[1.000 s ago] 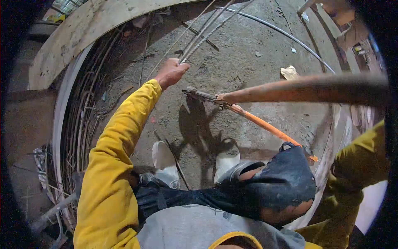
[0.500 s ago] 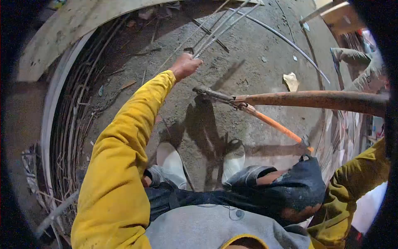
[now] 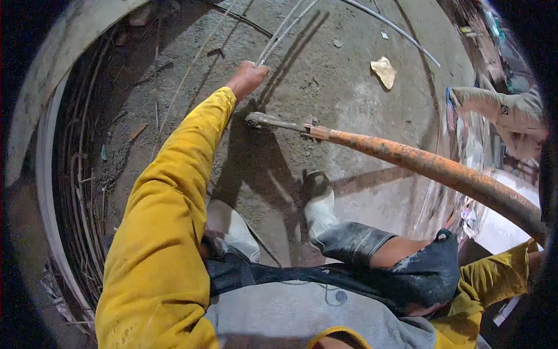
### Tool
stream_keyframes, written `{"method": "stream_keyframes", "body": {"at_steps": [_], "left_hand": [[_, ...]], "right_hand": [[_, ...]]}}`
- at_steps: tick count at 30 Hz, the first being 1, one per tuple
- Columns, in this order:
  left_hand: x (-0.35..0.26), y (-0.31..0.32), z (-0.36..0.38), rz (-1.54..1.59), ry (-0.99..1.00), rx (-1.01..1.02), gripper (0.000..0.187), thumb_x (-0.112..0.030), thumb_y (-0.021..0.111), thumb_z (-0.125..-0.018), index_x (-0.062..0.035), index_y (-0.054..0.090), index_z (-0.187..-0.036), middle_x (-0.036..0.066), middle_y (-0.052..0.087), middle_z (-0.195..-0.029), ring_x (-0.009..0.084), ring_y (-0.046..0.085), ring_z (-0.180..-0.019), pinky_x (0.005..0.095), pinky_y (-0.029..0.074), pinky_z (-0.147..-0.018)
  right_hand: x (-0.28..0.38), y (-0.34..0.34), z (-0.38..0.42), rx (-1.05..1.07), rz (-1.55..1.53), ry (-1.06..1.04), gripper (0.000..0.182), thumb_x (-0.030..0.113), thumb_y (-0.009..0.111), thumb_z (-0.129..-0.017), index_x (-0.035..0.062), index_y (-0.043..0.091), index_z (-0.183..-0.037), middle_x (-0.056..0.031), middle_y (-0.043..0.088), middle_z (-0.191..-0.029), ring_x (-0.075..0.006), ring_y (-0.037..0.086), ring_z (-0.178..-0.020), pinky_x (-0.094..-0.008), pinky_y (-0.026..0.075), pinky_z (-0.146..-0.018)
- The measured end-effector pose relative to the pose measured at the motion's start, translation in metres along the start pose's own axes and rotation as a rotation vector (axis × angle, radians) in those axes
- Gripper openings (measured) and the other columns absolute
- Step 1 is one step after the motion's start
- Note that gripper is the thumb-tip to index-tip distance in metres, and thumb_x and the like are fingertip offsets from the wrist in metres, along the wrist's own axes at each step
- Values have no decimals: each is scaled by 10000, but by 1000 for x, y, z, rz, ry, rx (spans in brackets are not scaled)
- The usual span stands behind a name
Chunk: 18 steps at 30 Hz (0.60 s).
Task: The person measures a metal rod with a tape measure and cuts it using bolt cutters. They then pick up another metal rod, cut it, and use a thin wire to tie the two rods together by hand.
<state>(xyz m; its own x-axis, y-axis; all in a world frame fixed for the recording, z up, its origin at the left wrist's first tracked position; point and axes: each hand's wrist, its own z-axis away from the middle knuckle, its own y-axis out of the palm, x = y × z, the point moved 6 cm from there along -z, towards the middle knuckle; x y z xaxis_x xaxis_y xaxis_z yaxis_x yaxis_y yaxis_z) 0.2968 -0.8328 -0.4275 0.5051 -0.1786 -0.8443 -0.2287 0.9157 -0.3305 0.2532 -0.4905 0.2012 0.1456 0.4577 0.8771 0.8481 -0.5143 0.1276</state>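
Note:
My left hand (image 3: 249, 78), at the end of a yellow sleeve, is closed around thin ribbed metal rods (image 3: 285, 32) that run up past the top edge. Just below it lies the jaw end of a long-handled bolt cutter (image 3: 378, 152), its jaws close to the hand's shadow on the floor. The cutter's rusty orange handle slants to the right edge. Of my right hand (image 3: 534, 264) only a sliver shows past its yellow cuff, near the handle's end; its fingers are hidden.
Bundled bars (image 3: 81, 198) lie along the left beside a pale board edge (image 3: 49, 174). A pale scrap (image 3: 383, 72) and a light pipe (image 3: 395, 29) lie on the rough concrete floor. Another person's sleeved arm (image 3: 500, 110) shows at right. White boots (image 3: 321, 212) stand below.
My left hand has shifted slightly up and left in view with the rods. The bolt cutter's jaws moved left, its handle tilts lower at right, and its second handle no longer shows.

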Motion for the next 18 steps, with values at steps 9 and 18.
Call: {"method": "stream_keyframes", "body": {"at_steps": [9,18], "left_hand": [[21,0,-16,62,-95,-90,382,-372,591,-819,-42,525,-637,0,398,-496,115,369,-450,335,299,-411],[8,-4,-4,-3,-90,-118,381,-382,592,-813,-51,520,-638,-10,426,-531,104,384,-481,323,304,-442]], "right_hand": [[-25,-90,42,-165,-153,59,156,156,654,-752,98,513,-718,4,526,-630,-131,542,-629,-274,493,-613],[-35,-97,37,-191,-152,263,263,288,618,-844,112,476,-711,-11,462,-680,-187,488,-780,-291,445,-673]]}}
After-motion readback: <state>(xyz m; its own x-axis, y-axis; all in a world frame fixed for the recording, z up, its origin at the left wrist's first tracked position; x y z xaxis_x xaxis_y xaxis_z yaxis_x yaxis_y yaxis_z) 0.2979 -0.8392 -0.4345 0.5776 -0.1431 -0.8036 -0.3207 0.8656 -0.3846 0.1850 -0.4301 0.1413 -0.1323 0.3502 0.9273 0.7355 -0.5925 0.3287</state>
